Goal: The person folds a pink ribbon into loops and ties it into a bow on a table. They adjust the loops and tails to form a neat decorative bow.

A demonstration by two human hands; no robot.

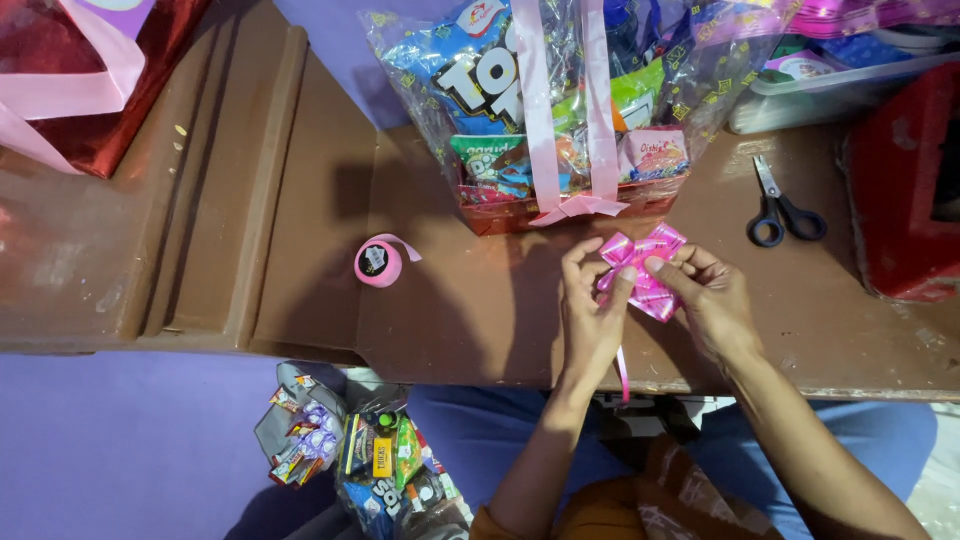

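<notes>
Bow work sits at the near edge of the brown table [450, 300], right in front of me, because that is where both my hands can meet over it. Largest thing here is the gift basket [570, 110], wrapped in clear patterned film and strapped with pale pink ribbon, standing upright at the far side of the table just beyond my fingers; I keep it close so the bow stays near its front. A red box [905, 190] stands at the right edge, and black-handled scissors [783, 210] lie flat between it and the basket, within my right arm's reach. A roll of pink ribbon [379, 262] rests to the left, apart from my hands, its loose end curling out.

My left hand [590, 310] is partly closed, thumb and fingertips pinching the left loops of the shiny pink bow [642, 268]. My right hand [708, 295] is likewise curled, pinching the bow's right side. Held between both, the bow hovers just above the table, a thin tail of ribbon hanging down past the near edge.
</notes>
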